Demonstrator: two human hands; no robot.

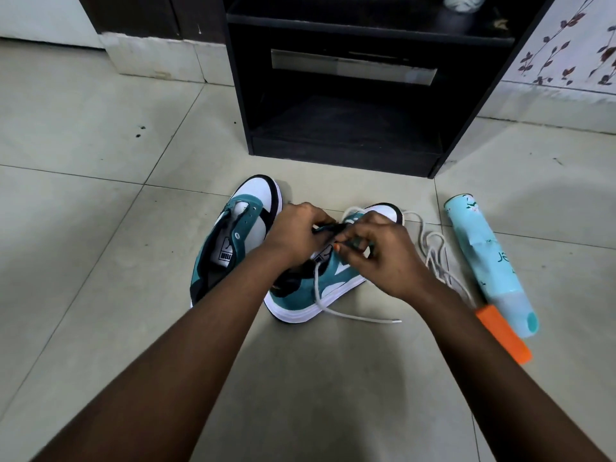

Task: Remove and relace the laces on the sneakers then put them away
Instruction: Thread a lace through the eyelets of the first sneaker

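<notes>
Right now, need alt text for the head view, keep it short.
Both hands, left hand and right hand, work a white lace on the right teal-and-white sneaker on a tiled floor. Its unlaced mate stands left; a loose lace and folded umbrella lie right, a black cabinet behind.

A single wide-angle view comes from the person's head, looking forward and steeply down at the tiled floor (100, 228). Both forearms enter from the bottom corners of the frame and converge just below the centre, where the left hand (296, 233) and right hand (376, 251) meet over the sneakers (300, 295); this puts the camera close above the work, within arm's reach. The view faces a dark shelf unit (350, 128) that fills the upper middle of the frame, its top cut off by the upper edge. Straight tile joints bow towards the edges, showing the lens distortion. No second view shares the scene.
</notes>
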